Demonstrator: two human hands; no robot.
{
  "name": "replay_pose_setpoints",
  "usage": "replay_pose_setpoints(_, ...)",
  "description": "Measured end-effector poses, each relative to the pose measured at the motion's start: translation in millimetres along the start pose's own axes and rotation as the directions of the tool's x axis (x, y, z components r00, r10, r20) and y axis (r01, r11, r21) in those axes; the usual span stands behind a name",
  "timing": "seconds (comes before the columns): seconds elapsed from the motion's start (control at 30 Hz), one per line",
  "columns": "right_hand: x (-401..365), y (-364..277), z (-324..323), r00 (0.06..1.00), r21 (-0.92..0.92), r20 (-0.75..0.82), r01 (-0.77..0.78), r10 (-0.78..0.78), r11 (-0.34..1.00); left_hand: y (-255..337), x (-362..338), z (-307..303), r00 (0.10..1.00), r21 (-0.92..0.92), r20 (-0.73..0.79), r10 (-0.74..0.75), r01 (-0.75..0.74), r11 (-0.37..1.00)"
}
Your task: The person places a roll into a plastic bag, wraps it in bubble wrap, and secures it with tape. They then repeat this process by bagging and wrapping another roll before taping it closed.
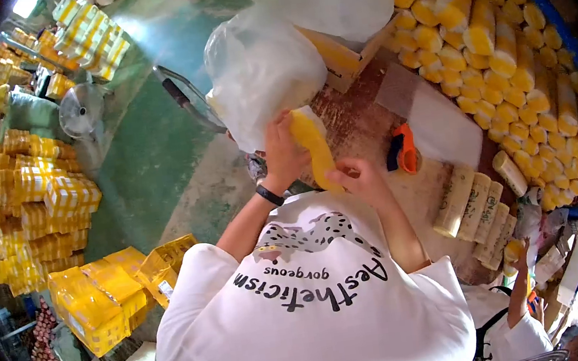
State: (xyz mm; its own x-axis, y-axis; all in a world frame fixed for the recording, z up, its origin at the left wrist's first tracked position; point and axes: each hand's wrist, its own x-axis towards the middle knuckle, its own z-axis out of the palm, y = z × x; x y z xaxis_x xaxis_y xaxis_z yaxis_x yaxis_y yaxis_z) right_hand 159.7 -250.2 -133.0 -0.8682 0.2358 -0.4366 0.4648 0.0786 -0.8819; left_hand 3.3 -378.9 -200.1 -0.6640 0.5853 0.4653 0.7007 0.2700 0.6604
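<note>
In the head view my left hand (284, 151) is closed on the upper part of a yellow strip (312, 141), beside a large white plastic bag (253, 62). My right hand (359, 177) pinches the lower end of that same strip, close to my shirt. The strip hangs curved between the two hands, with a whitish piece at its top. What the strip is attached to there I cannot make out. An orange and black tape dispenser (406, 150) lies on the worktable (360, 110) to the right of my hands.
Stacked yellow rolls (482, 48) rise at the right. Several pale rolls (476, 208) with handwriting lie nearer. An open carton (336, 63) stands behind the bag. Yellow-taped boxes (101, 297) and a fan (82, 110) are at the left. Another person (517, 336) works at the lower right.
</note>
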Motion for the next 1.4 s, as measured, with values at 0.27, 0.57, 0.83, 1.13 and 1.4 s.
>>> replay_pose_setpoints(0.27,3,-34,-18,0.965,0.886,0.173,-0.066,-0.196,0.459,1,1,13,0.992,-0.062,-0.127,-0.007,-0.001,0.998)
replay_pose_setpoints(0.57,-5,-24,9,0.984,0.884,-0.046,-0.04,0.173,0.466,-6,5,-2,0.985,0.078,-0.158,0.075,-0.063,0.995)
replay_pose_setpoints(0.83,-3,13,26,0.98,0.899,-0.087,0.0,0.179,0.438,-5,2,5,0.985,-0.005,-0.17,0.002,-0.003,1.0)
replay_pose_setpoints(1.13,-4,33,24,0.965,0.866,-0.054,-0.082,0.255,0.493,-12,0,8,0.981,0.04,-0.192,0.036,-0.029,0.999)
replay_pose_setpoints(1.4,-2,43,25,0.951,0.884,0.009,-0.152,0.308,0.442,-3,2,1,0.966,0.265,-0.237,0.103,-0.037,0.963)
